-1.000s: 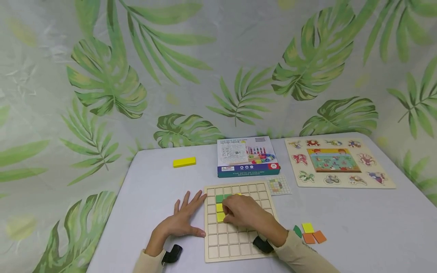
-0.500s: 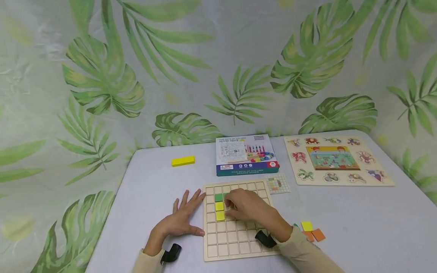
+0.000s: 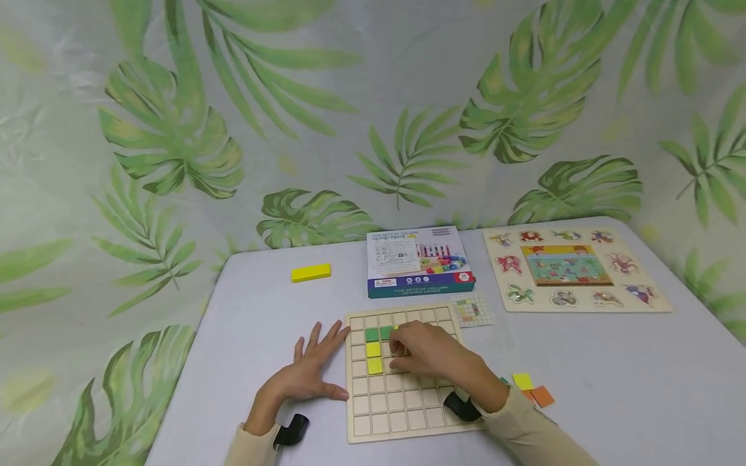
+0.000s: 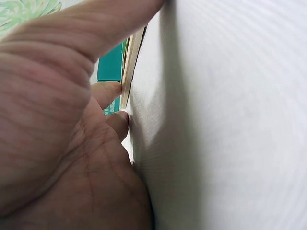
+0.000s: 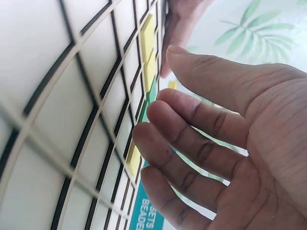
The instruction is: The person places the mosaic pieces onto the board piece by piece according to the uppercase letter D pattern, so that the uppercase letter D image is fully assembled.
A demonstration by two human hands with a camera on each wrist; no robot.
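A wooden grid board (image 3: 379, 404) lies on the white table. Two green tiles (image 3: 379, 334) sit side by side in its cells, with two yellow tiles (image 3: 373, 357) in a column below the left one; another yellow tile (image 5: 134, 160) is partly covered by my right hand in the head view. My left hand (image 3: 309, 372) has its fingers spread, thumb and fingertips touching the board's left edge. Over the board hovers my right hand (image 3: 428, 349), fingers loosely bent and the thumb apart from them; the right wrist view shows nothing between them.
Loose yellow and orange tiles (image 3: 542, 396) and a partly hidden green piece lie right of the board. A small pattern card (image 3: 474, 310) touches its upper right corner. Behind are a boxed toy (image 3: 419, 262), a yellow block (image 3: 311, 272) and an animal puzzle (image 3: 583, 298).
My right hand has drawn slightly right, away from the two yellow tiles, and its thumb and fingers have parted. The left hand stays at the board's edge.
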